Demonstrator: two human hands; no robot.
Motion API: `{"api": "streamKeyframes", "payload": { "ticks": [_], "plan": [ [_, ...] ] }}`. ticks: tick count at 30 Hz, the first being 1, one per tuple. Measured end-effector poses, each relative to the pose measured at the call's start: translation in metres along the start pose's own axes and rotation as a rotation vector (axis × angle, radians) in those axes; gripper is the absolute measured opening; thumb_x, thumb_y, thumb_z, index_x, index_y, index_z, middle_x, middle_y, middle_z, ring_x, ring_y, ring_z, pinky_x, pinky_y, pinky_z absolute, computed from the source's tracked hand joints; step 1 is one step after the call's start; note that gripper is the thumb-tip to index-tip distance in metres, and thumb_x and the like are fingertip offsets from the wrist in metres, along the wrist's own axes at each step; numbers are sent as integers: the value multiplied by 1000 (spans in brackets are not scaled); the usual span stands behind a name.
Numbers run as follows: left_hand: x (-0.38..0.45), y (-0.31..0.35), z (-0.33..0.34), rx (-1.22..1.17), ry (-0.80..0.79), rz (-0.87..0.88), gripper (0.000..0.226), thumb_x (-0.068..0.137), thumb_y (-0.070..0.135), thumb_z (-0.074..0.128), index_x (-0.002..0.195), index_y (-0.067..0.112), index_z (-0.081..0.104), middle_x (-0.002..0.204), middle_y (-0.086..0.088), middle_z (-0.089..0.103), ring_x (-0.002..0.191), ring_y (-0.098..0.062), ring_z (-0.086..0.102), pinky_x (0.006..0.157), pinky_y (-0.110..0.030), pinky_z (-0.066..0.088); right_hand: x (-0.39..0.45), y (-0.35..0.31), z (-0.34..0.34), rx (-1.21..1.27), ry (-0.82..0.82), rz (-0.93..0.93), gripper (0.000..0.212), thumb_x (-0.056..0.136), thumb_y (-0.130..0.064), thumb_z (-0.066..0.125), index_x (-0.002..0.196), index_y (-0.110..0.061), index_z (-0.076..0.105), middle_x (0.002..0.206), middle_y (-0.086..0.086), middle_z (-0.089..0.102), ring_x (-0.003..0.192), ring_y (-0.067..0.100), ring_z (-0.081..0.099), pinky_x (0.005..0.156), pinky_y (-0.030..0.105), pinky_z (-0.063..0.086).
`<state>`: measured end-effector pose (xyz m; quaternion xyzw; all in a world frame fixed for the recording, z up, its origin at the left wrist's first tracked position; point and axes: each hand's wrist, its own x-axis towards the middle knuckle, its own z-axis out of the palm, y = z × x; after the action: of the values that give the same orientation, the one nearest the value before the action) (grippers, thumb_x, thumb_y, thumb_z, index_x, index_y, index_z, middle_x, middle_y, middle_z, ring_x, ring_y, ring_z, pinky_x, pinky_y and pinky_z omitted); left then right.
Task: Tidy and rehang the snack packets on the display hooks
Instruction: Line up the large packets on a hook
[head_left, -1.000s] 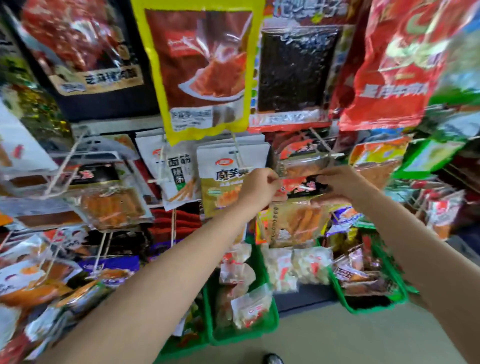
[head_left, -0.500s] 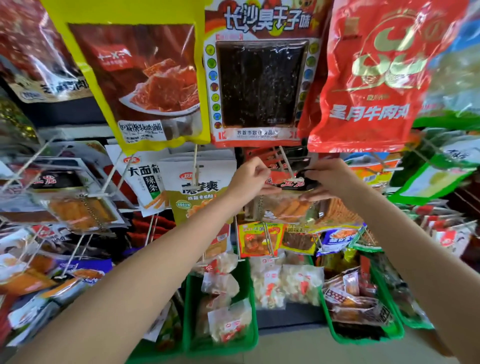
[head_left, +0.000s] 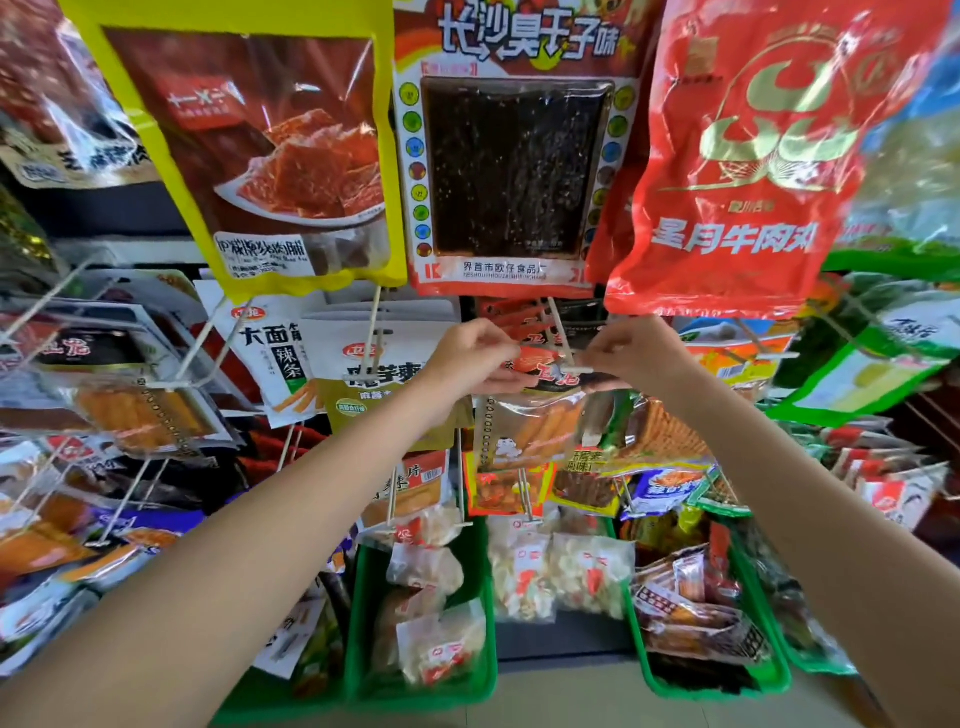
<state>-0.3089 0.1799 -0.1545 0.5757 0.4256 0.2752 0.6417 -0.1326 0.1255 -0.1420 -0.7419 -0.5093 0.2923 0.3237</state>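
Snack packet: glossy clear-plastic pouch with red-and-black header, flat, rectangular, long axis hanging downward, stick-shaped orange pieces showing inside. Left hand and right hand each pinch a top corner of its header, fingers curled, with the white wire display hook between the fingertips. Green plastic bins sit well below the fingers.

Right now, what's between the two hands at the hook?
Head view: between the left hand and right hand lies the red-and-black top of the snack packet both pinch, plus the white hook tip in front.
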Motion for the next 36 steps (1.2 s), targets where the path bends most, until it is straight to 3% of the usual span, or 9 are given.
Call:
{"api": "streamKeyframes", "payload": {
  "ticks": [5,7,12,18,22,24,26,31,36],
  "plan": [
    [4,10,10,488,-62,200,14,84,8,64,95,16,59,86,3,62,72,-23,71,72,-37,59,11,2,3,28,16,15,17,76,-12,73,61,-11,65,69,8,65,75,33,68,82,43,56],
    [10,10,18,635,-10,281,15,84,8,63,97,14,62,79,3,65,72,-20,70,74,-36,57,13,0,7,-59,95,-13,13,77,-16,73,69,-7,69,68,8,62,71,26,62,77,38,53],
    [28,2,18,753,123,316,11,83,11,63,94,9,67,95,-5,69,86,-20,63,80,-34,52,15,-2,14,-107,152,-39,18,82,-24,68,85,-6,71,66,4,59,53,7,46,49,18,37],
    [16,-14,20,962,257,464,29,86,0,54,113,7,54,118,-9,51,81,-21,58,65,-25,44,6,21,32,-189,327,-11,26,85,-3,55,111,0,60,111,18,61,103,32,54,71,21,33],
    [-16,-49,-3,1091,107,677,66,81,-4,55,140,11,31,150,-10,20,77,-9,46,53,-12,37,-34,34,58,-154,587,-284,18,81,10,46,95,4,54,108,18,45,88,18,41,71,20,31],
    [-32,-67,-22,1164,29,714,64,81,-3,56,139,12,33,152,-10,18,106,-19,51,71,-18,49,-52,34,83,-198,502,-373,14,79,11,45,86,3,54,102,18,46,80,17,40,68,25,35],
    [-46,-80,-48,1230,-9,665,60,83,-1,54,139,11,35,151,-11,20,130,-26,36,91,-28,46,-59,28,112,-260,351,-384,16,77,6,44,80,1,58,93,17,54,81,22,50,70,33,40],
    [-86,-97,-154,1343,86,645,60,68,-3,66,125,3,49,129,-20,47,112,-36,54,90,-42,49,-67,-50,195,-311,20,-448,31,74,-8,37,77,0,66,82,18,65,80,34,62,70,37,48],
    [-146,-113,-285,1350,191,455,53,79,6,45,131,7,37,129,-20,47,104,-37,57,82,-39,51,-78,-158,315,-441,-187,-579,33,86,0,44,117,-1,55,122,21,54,109,35,54,87,36,37]
  ]
}}
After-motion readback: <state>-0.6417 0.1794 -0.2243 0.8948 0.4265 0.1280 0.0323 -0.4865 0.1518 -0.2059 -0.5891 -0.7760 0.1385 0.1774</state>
